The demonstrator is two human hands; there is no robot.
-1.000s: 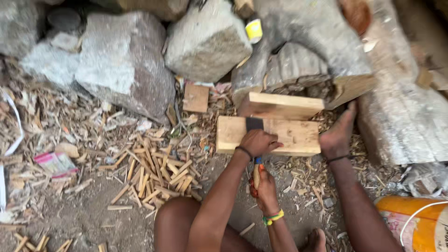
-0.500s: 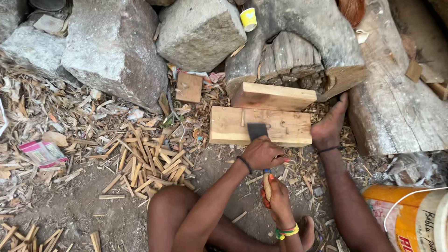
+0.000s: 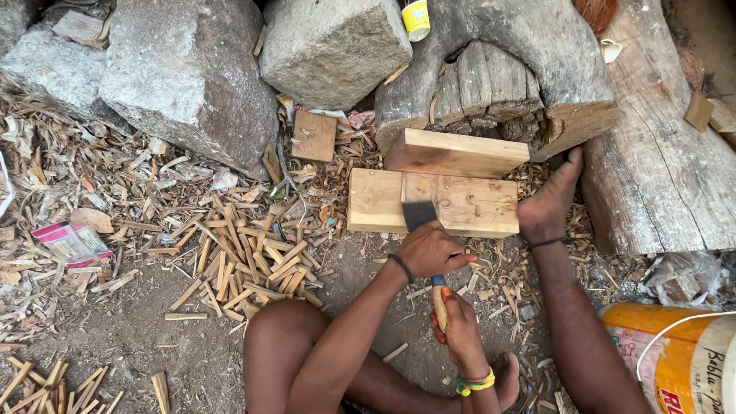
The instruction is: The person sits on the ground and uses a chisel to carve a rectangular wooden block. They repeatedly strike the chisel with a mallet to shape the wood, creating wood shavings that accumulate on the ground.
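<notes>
Head view: grey boulders (image 3: 184, 84) and a hollow log (image 3: 529, 46) back the work area on the ground. Compared with one second earlier, the flat plank (image 3: 376, 201) lies further from the body, a foot (image 3: 548, 203) bracing its right end. Left hand (image 3: 429, 249) is clenched near the chisel (image 3: 418, 215) blade, whose edge rests on the plank's near edge; right hand (image 3: 460, 326) grips the wooden handle. Both hands have drawn back, suggesting a fresh stroke is being set.
</notes>
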